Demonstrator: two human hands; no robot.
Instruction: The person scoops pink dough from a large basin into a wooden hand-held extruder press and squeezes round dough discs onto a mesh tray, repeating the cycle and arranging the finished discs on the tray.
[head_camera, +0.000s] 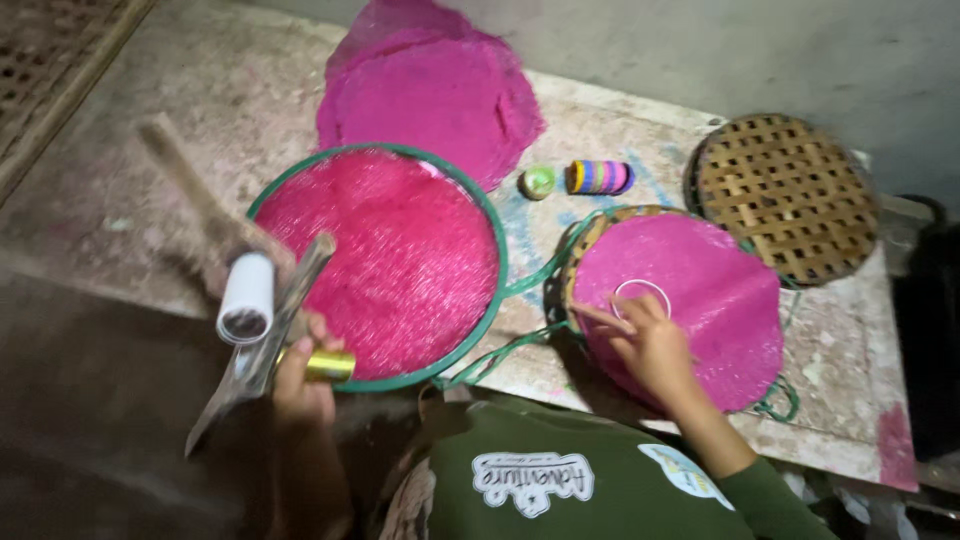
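Observation:
My left hand (300, 375) is closed around a small gold roll (330, 365) and a long flat grey strip (270, 340), just off the front left edge of a big round green-rimmed tray (497, 235) covered in pink mesh. A white roll (245, 298) and a wooden handle (185, 180) show blurred above that hand. My right hand (650, 345) lies with its fingers spread on a round pink sheet (720, 300) that covers a woven tray, its fingertips beside a thin white ring (642, 296).
A stack of round pink sheets (430, 90) lies at the back. A small green round piece (538, 181) and a striped multicolour roll (600, 177) sit between the trays. A bare woven bamboo tray (785, 195) is at the right. Green cord (520, 345) trails along the worn table.

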